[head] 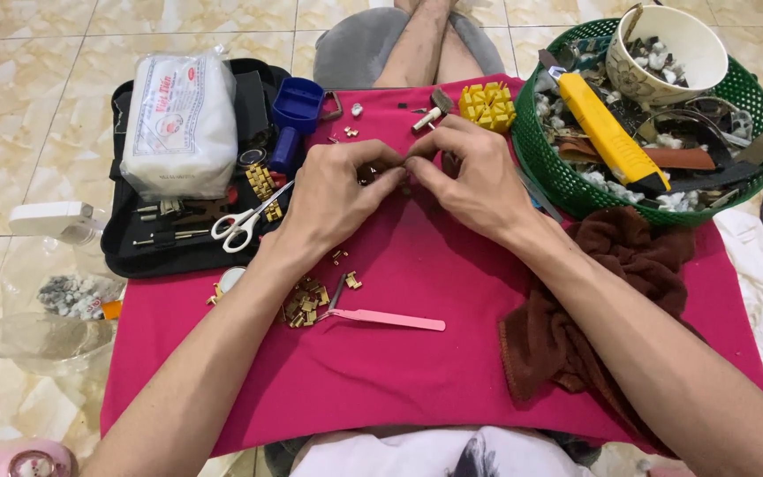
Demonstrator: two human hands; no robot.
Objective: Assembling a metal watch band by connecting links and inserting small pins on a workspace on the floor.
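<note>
Between the fingertips of my left hand [337,196] and my right hand [477,177] I pinch a small gold metal piece [371,174], most likely a watch-band link, though it is too small and too covered by my fingers to be sure. Both hands are closed narrow around it, thumbs and forefingers meeting just above the pink cloth [417,371], so the piece sits right at the point where the two grips touch, a little nearer my left fingers; its long axis I cannot tell. Just below my left wrist lies a heap of loose gold links [305,305], and touching that heap from the right are the pink tweezers [381,317], lying nearly flat across the cloth with their tips toward the heap. Left of my left hand the white-handled scissors [245,221] rest half on the black tool case [174,238], which also bears a white plastic packet [178,124] and a blue box [298,103]. Beyond my right knuckles stands a yellow block [487,106], with a small hammer [432,113] beside it. To the right sits the green basket [558,177] holding a yellow knife [611,132] and a cup [664,53]; a brown towel [593,300] is bunched beneath my right forearm. Nothing lies between my hands and the heap.
</note>
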